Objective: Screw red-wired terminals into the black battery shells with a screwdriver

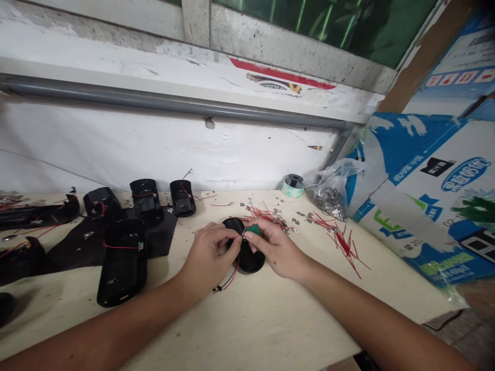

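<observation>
Black casing [251, 262] points forward beside right hand [276, 248].

Probably an assembly workshop: workbench [247, 314] strewn with red wires [345, 246] and black casings [124, 263].

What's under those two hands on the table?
A rounded black plastic case sits under the left hand and right hand, with a thin red wire trailing out. The hands cover most of its top, so what's there can't be seen.
</observation>
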Demonstrator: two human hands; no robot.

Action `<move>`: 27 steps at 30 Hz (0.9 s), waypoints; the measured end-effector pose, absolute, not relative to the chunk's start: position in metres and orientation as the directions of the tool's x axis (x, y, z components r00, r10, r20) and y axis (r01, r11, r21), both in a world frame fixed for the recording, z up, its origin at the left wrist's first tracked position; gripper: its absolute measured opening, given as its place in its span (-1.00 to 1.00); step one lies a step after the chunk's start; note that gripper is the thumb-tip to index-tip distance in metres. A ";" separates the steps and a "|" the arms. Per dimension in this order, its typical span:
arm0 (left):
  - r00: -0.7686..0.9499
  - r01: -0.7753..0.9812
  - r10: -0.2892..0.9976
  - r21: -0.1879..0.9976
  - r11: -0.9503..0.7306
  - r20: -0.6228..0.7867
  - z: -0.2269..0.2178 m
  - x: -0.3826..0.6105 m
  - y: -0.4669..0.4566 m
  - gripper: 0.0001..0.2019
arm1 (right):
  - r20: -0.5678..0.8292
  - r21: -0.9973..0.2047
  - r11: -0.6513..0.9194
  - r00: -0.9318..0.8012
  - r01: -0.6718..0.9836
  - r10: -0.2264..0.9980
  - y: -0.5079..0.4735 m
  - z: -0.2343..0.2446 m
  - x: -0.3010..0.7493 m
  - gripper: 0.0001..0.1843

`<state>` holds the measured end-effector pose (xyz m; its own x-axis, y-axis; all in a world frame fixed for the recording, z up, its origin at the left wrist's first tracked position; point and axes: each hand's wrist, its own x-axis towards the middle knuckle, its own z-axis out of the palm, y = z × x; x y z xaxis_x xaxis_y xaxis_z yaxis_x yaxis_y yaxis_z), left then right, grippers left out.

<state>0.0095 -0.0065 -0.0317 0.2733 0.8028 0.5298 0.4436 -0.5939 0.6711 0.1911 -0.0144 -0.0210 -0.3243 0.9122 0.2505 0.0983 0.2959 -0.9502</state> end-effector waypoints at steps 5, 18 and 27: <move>0.271 0.425 0.797 0.676 -0.602 0.540 -0.033 0.009 -0.006 -0.80 | 0.244 -0.952 0.290 -0.325 0.101 0.914 -0.014 -0.018 0.190 -0.64; 0.310 0.458 0.788 0.642 -0.615 0.532 -0.031 0.011 -0.008 -0.79 | 0.255 -0.929 0.316 -0.284 0.192 0.924 -0.015 -0.019 0.190 -0.64; 0.348 0.479 0.797 0.637 -0.604 0.494 -0.023 0.011 -0.013 -0.77 | 0.254 -0.930 0.297 -0.206 0.216 0.945 -0.020 -0.016 0.185 -0.70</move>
<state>0.0113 -0.0132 -0.0230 0.3478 0.7968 0.4941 0.4795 -0.6041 0.6365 0.1848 -0.0196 -0.0163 -0.2056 0.9450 0.2544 0.2157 0.2973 -0.9301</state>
